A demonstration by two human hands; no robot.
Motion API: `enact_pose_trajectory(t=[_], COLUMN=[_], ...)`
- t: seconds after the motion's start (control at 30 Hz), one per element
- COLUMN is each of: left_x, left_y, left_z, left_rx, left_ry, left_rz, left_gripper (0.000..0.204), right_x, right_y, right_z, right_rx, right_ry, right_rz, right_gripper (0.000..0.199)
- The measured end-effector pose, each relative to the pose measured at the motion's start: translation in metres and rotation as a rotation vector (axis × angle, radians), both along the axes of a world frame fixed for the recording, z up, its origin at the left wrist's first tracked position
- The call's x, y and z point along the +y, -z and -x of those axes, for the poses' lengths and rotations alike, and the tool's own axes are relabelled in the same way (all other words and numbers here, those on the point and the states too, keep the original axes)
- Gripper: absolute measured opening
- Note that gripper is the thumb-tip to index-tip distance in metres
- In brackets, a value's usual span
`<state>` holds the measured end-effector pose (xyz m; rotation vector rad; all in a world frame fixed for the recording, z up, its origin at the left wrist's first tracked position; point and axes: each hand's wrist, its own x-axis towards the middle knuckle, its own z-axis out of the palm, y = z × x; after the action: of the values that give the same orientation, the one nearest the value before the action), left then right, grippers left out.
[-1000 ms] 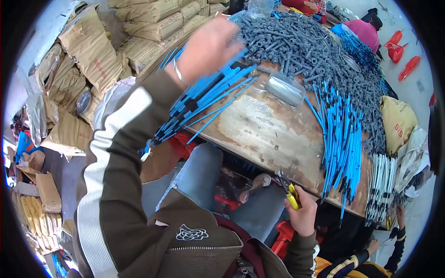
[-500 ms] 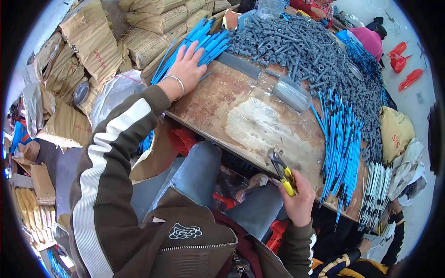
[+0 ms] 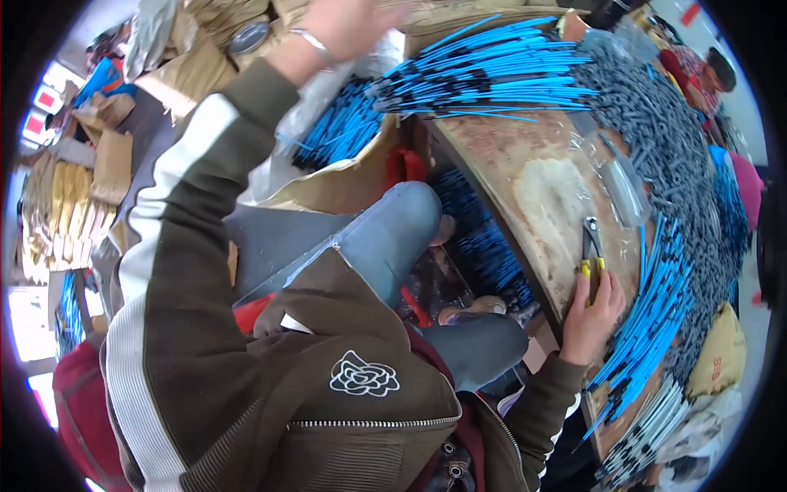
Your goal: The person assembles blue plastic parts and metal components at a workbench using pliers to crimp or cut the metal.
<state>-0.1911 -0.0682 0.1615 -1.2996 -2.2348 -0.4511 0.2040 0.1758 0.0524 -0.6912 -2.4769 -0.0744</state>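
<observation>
pliers [image 3: 591, 238] sit in my right grip [image 3: 593, 318], wrapped round the yellow handles [image 3: 585, 267], over the tabletop [image 3: 557, 193]: stiff, probably weighty-headed, best held there. beyond, i can't make out whether my blurred left grip [image 3: 351, 25] holds anything, near blue rods [image 3: 508, 66], likely light, springy.

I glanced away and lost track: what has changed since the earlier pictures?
The view has swung left. The left hand, on the blue rods half a second ago, is now off them, to their left. The right hand has come farther in over the table, still holding the yellow-handled pliers. The grey parts stayed heaped on the table.
</observation>
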Motion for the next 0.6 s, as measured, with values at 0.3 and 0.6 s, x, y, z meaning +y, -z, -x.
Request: enact_pose_trajectory(t=[0.3,0.6], left_x=[-0.132,-0.121], left_y=[0.136,0.327], left_z=[0.034,0.069], left_rx=[-1.297,-0.915], left_ry=[-0.629,-1.277], left_rz=[0.739,-0.691], left_gripper=[0.048,0.039], right_x=[-0.002,-0.004], right_y=[0.001,0.008], right_z=[0.002,0.011], right_rx=[0.034,-0.021], right_ry=[0.004,0.017], right_rz=[0.059,0.043], right_gripper=[0.031,0.025])
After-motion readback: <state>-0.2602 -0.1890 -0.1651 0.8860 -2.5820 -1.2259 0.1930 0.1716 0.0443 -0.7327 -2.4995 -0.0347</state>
